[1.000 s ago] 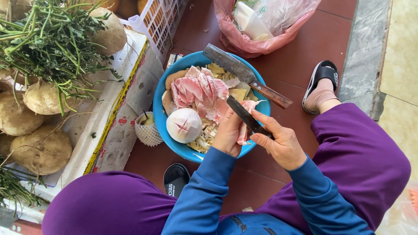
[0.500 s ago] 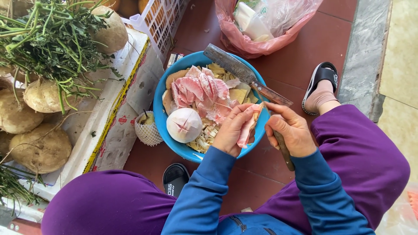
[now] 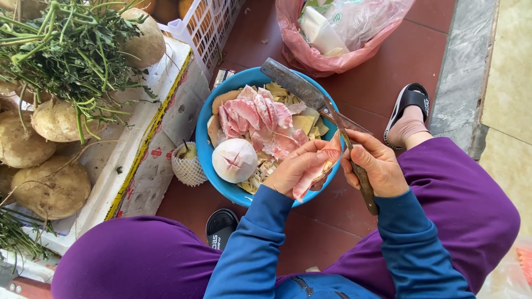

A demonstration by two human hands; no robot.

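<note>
Blue plastic basin (image 3: 206, 152) on the red tiled floor (image 3: 388, 77), between the person's knees; holds pink flesh segments (image 3: 252, 116), pale rind chips and one peeled white fruit (image 3: 234, 160) against its near left rim.

Left hand (image 3: 296, 171): over the basin's near right rim, fingers curled closed around a pink-and-white wedge (image 3: 310, 174), which hangs just inside that rim.

Right hand (image 3: 377, 169): just beside the left, outside the basin's right edge, fist wrapped around a dark-handled knife (image 3: 363, 185); the blade runs up toward the wedge, its tip hidden by the thumbs.

Cleaver (image 3: 302, 88): lies across the basin's far right rim, blade over the contents, handle running toward the right hand.

Pink bag (image 3: 332, 39): on the floor just beyond the basin's far edge, nearly touching the cleaver.

White box (image 3: 160, 119): foam, close along the basin's left side, bearing brown tubers (image 3: 52, 185) and green stems (image 3: 66, 50). A small netted fruit (image 3: 187, 163) is wedged between box and basin.

White crate (image 3: 208, 25): at the far left corner of the basin.

Sandals (image 3: 407, 102): one on the foot to the right of the basin, one at its near edge.

Open room: bare floor to the right of the basin, up to the grey stone kerb (image 3: 463, 72); left and far sides are crowded.
</note>
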